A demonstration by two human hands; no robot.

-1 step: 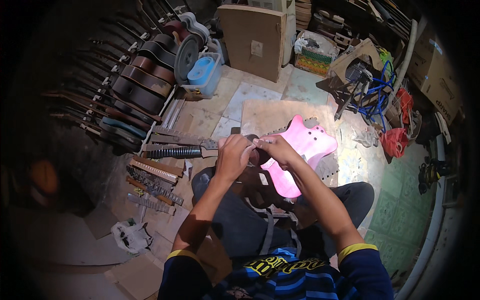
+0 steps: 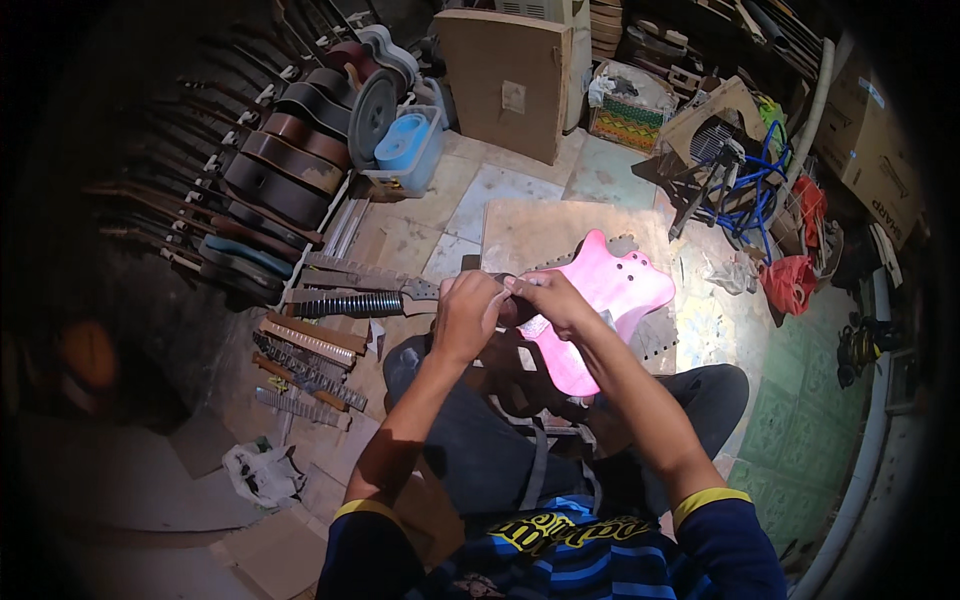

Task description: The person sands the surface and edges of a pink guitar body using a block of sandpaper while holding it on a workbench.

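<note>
My left hand [image 2: 466,312] and my right hand [image 2: 553,298] meet over my lap, fingers bent and thumbs close together. Both are closed around a dark brown, flat-looking piece [image 2: 513,312]; its kind is hard to make out because the fingers cover most of it. Just beyond and below my right hand lies a glossy pink electric guitar body [image 2: 606,292] with several dark holes near its far end. My right forearm crosses over part of it. To the left of my left hand, a guitar neck [image 2: 360,303] with a dark fretboard lies on the floor.
A wooden board [image 2: 520,228] lies under the pink body. More fretted necks [image 2: 310,345] are spread at left, near a rack of guitars [image 2: 270,165]. A clear tub [image 2: 418,160], a standing panel [image 2: 505,80], blue hose [image 2: 765,175] and red bag [image 2: 788,287] stand around.
</note>
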